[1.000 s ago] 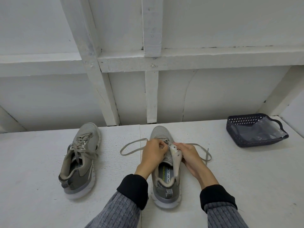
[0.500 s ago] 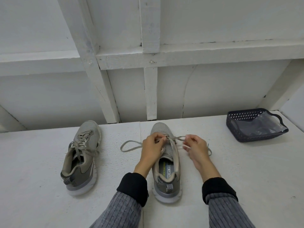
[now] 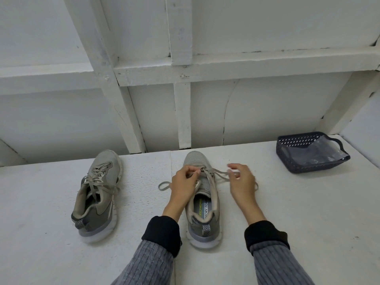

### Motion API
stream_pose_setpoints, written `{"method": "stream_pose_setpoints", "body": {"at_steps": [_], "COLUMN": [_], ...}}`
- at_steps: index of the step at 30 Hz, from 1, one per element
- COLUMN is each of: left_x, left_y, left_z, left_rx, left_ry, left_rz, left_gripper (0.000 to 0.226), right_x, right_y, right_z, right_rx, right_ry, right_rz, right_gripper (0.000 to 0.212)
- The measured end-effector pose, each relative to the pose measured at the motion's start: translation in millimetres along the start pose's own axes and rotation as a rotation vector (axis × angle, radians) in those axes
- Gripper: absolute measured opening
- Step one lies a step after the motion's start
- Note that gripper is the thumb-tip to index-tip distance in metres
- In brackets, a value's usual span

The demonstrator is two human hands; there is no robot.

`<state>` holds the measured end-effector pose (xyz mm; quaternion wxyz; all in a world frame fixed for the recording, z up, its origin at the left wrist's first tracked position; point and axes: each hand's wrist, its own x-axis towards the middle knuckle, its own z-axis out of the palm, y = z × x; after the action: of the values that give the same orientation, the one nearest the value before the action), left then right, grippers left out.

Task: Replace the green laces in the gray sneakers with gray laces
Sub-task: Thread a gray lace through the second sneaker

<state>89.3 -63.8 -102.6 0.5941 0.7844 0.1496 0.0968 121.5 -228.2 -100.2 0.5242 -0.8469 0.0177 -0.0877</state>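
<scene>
Two gray sneakers are seen from above on a white counter (image 3: 287, 212). One sneaker, fully laced (image 3: 96, 194), lies at the left of the frame with its lace ends loose across the tongue. A second sneaker (image 3: 203, 202) sits at the centre of the frame, toe pointing toward the white panelled wall at the top, and is being laced.

A gray lace (image 3: 220, 173) is threaded through the eyelets nearest the toe. The left hand (image 3: 184, 182) is curled over the left side of the throat, and the lace is pinched there between thumb and fingers (image 3: 196, 172); a loop of slack (image 3: 163, 185) lies on the counter just left of that hand. The right hand (image 3: 241, 182) is held just right of the shoe, slightly blurred, with the other lace end gripped between curled fingers and stretched taut toward the eyelets.

At the upper right of the frame a dark perforated basket (image 3: 296, 161) holds a clear plastic pouch (image 3: 316, 153). No green laces can be made out.

For the step to go well, both ends would best be pulled to equal length, the lace kept flat and untwisted, and each crossing snugged before the next eyelet pair is threaded.
</scene>
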Motion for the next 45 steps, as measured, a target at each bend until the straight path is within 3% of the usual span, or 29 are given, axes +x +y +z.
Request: {"method": "stream_pose_setpoints", "body": {"at_steps": [3,7,10,14,17,20,23,27,30,33,36,40,42,45], "left_x": [0.0,-0.6,-0.6,-0.9,0.1,4.8,10.4,14.5,11.2,7.0,3.9,-3.7,-13.3,-25.8], "left_y": [0.3,0.4,0.7,1.5,3.5,3.5,0.6,-2.2,1.1,3.5,4.3,1.8,-2.0,-10.0], "left_z": [0.3,-0.5,-0.8,-1.8,-6.9,-16.1,-30.1,-46.8,-50.2,-46.6,-36.8,-20.1,-16.0,-12.5], "left_rx": [0.005,0.041,0.057,0.127,0.171,0.146,0.083,0.135,0.123,0.088,0.03,-0.064,-0.143,-0.209], "left_ry": [-0.006,-0.006,-0.007,0.008,0.009,-0.006,-0.024,0.147,0.347,0.427,0.374,0.155,0.047,-0.05], "left_rz": [0.0,-0.005,-0.002,-0.001,0.035,0.09,0.102,0.168,0.193,0.167,0.109,-0.005,-0.015,-0.027], "left_gripper": [0.012,0.007,0.007,0.015,0.015,0.017,0.021,0.024,0.018,0.007,0.004,0.011,0.022,0.041], "right_x": [-2.0,2.0,7.4,17.1,14.5,9.1,8.5,8.8,8.6,9.2,9.7,10.5,9.7,5.0], "right_y": [-8.5,-11.0,-6.0,15.1,14.3,-5.9,-19.4,-14.0,-9.8,-4.9,-0.8,-11.1,-15.5,-19.7], "right_z": [20.1,24.5,17.8,-2.8,-10.1,-0.3,15.5,19.7,12.3,4.2,-0.7,-7.1,-4.6,1.9], "right_rx": [-0.027,-0.053,-0.107,-0.246,-0.386,-0.258,-0.12,-0.141,-0.086,-0.015,0.253,0.798,0.776,0.459], "right_ry": [-0.231,-0.318,-0.173,0.121,0.158,-0.019,-0.292,-0.397,-0.288,-0.123,0.012,-0.035,-0.086,-0.189], "right_rz": [-0.094,-0.091,-0.087,0.149,0.129,-0.148,-0.219,-0.179,-0.118,0.019,0.264,0.439,0.426,0.311], "right_gripper": [0.021,0.016,0.012,0.016,0.017,0.023,0.022,0.017,0.012,0.01,0.011,0.01,0.01,0.009]}}
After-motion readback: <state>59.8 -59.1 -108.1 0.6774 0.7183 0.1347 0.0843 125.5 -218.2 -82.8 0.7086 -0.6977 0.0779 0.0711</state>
